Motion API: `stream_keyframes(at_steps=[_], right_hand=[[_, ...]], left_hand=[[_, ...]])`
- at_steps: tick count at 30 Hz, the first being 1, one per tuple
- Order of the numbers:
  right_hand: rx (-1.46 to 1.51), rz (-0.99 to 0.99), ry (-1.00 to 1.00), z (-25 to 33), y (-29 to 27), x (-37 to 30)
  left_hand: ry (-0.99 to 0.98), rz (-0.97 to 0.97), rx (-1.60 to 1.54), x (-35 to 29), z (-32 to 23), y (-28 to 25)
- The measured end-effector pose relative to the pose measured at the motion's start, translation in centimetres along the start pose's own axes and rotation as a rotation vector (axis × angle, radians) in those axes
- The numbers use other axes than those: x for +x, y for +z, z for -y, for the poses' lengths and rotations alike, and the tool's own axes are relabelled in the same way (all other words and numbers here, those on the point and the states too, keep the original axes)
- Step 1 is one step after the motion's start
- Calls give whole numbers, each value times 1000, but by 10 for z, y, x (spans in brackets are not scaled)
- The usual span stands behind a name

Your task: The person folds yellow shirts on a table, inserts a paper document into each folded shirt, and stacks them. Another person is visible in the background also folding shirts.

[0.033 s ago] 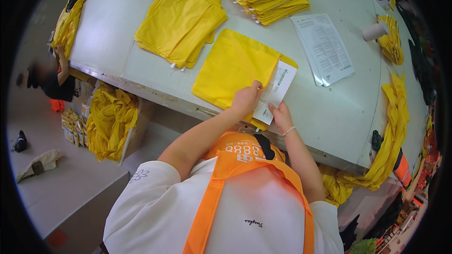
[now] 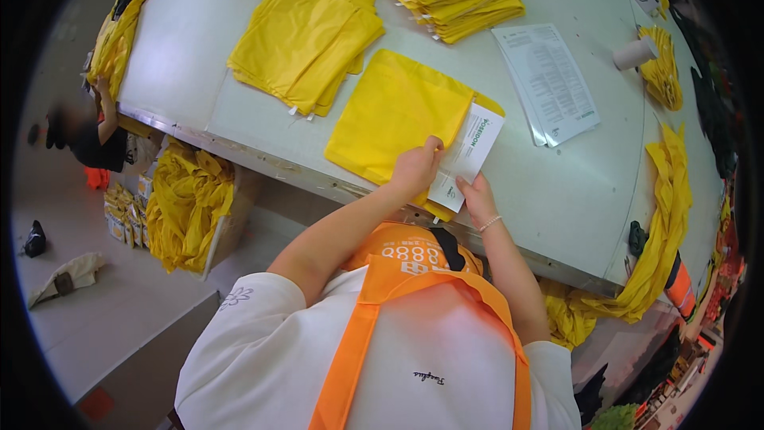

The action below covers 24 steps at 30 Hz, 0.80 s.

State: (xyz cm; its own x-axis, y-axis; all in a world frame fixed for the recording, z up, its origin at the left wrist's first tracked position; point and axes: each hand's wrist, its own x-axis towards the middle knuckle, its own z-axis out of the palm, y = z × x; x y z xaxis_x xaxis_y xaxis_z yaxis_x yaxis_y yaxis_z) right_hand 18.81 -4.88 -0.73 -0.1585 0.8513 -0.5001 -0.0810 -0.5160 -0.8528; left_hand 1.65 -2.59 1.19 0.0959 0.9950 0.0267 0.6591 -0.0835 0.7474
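Note:
A flat yellow fabric pouch (image 2: 398, 115) lies at the near edge of the table, its opening toward the right. Part of a white printed card (image 2: 475, 143) sits in that opening, with the rest sticking out. My left hand (image 2: 417, 167) is closed on the pouch's opening edge, fingertips pinched at the fabric beside the card. At the card's near right corner, my right hand (image 2: 477, 199) grips it between thumb and fingers. How far the card reaches under the fabric is hidden.
Beyond the pouch are a yellow pouch stack (image 2: 306, 44) and a taller one (image 2: 454, 0). Printed sheets (image 2: 549, 84) and a white roll (image 2: 635, 53) lie to the right. A bin of yellow fabric (image 2: 191, 207) stands below left. Another person (image 2: 99, 131) works far left.
The card has shifted very slightly to the right, and my right hand with it. My left hand and the pouch look the same.

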Motion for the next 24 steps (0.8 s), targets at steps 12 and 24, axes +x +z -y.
stream_keyframes(at_steps=[12,24], right_hand=[[-179,43,-9,8,8,9],[-1631,374,-527,66,5,43]], left_hand=[[-14,33,18,1,3,5],[462,265,371,28,7,-20]])
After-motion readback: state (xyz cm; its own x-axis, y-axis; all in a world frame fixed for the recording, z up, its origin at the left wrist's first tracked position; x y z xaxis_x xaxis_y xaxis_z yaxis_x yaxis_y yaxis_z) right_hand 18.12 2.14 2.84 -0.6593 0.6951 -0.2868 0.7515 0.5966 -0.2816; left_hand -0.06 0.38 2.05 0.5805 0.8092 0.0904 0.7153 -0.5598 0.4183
